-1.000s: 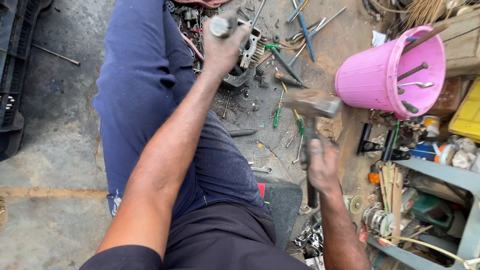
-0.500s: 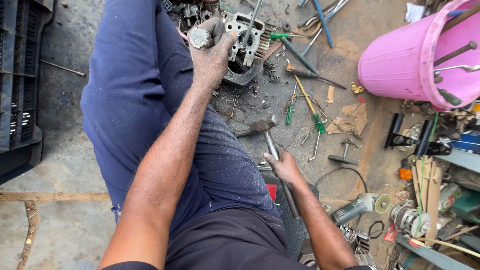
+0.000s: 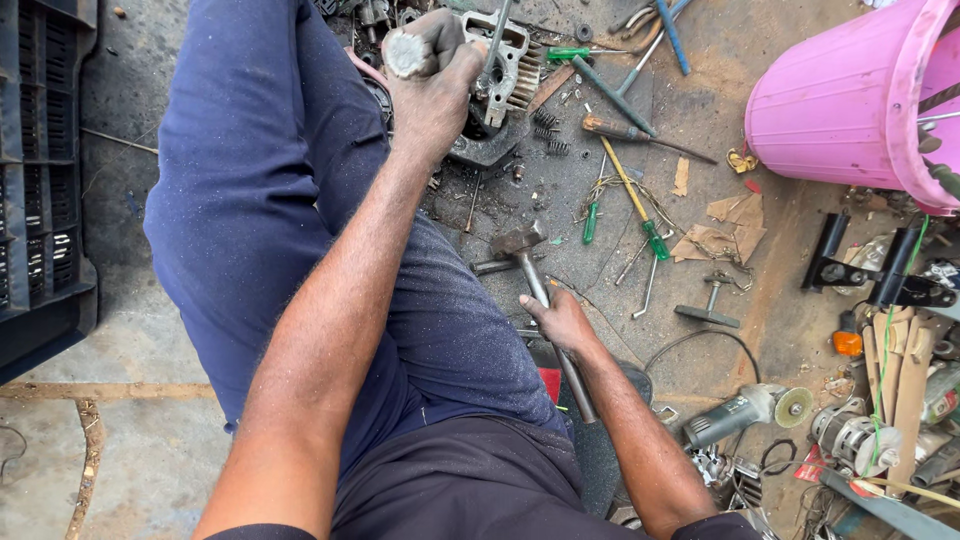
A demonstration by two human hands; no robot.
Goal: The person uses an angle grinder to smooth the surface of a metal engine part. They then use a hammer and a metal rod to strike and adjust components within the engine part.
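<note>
The left hand (image 3: 432, 70) is closed around a thick grey metal rod (image 3: 405, 52) beside a finned metal engine part (image 3: 510, 70), while the right hand (image 3: 562, 318) grips a steel-handled hammer (image 3: 535, 275) resting on the floor.

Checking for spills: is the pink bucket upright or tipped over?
Tipped: the pink bucket lies on its side on the ground, its mouth facing right, with metal tools inside.

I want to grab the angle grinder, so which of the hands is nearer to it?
Right. The right hand, resting on the hammer, is up-left of the angle grinder. The left hand is far off at the top, gripping a metal rod.
</note>
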